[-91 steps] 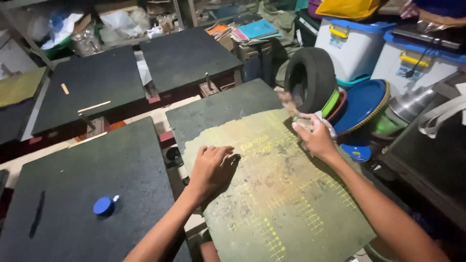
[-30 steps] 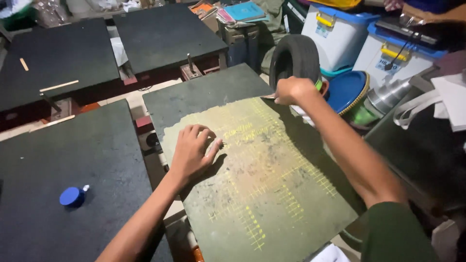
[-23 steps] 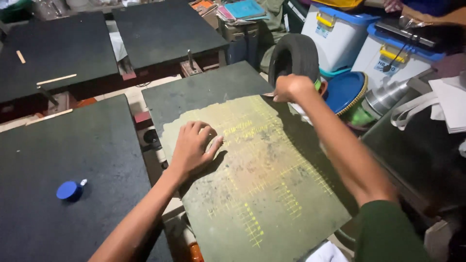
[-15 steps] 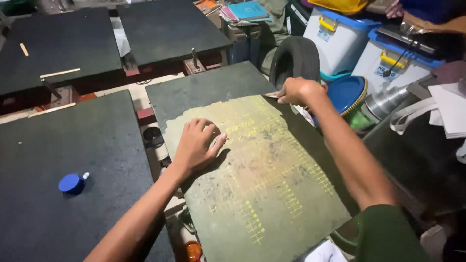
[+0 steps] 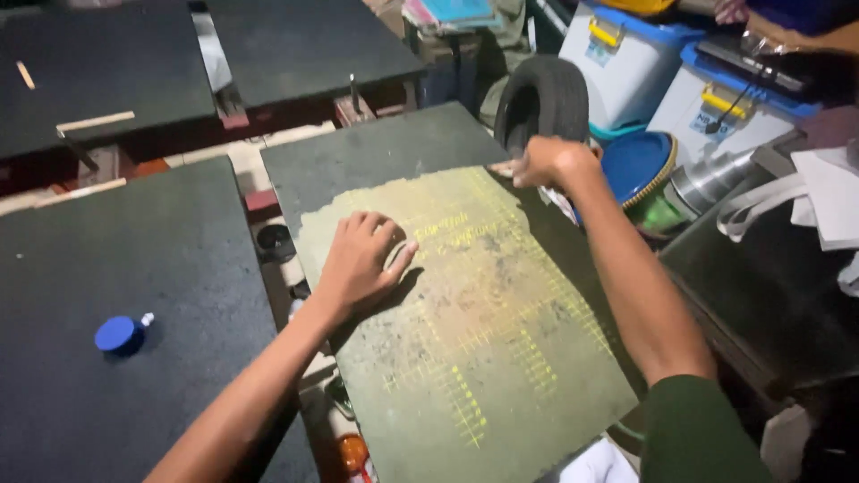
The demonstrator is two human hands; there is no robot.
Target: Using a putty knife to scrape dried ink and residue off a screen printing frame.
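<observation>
left hand (image 5: 362, 259) laid flat, fingers spread, on worn green sheet with yellow marks (image 5: 465, 331) on dark board (image 5: 358, 156) | right hand (image 5: 546, 161) closed on sheet's far edge; step judged: pressing and wiping; next needs steady hold

Dim room, light from above; soft shadow under left hand (image 5: 358, 264); right hand (image 5: 548, 161) slightly blurred; corners dark.

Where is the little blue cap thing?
In the head view, the blue cap lies on the dark board at the far left, well apart from the left hand.
</observation>
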